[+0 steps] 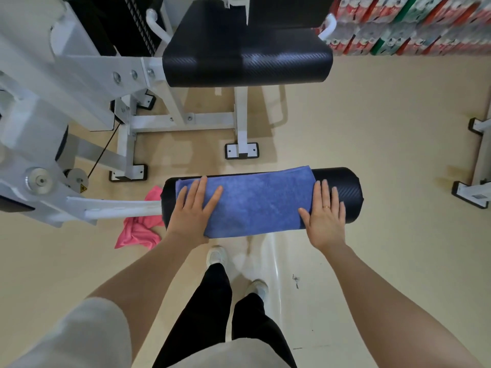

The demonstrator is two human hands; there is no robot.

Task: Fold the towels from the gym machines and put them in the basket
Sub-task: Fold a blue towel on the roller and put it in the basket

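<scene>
A blue towel lies draped over the black roller pad of a white gym machine, folded into a flat band. My left hand presses flat on the towel's left end with straight fingers. My right hand lies flat at the towel's right end, partly on the towel and partly on the pad. A pink towel lies crumpled on the floor below the pad's left end, partly hidden by the machine's arm. No basket is in view.
The machine's black seat and white frame stand beyond the pad. Another machine's feet sit at the right edge. Stacked bottled-drink packs line the back right. My legs and shoes are on the beige floor below.
</scene>
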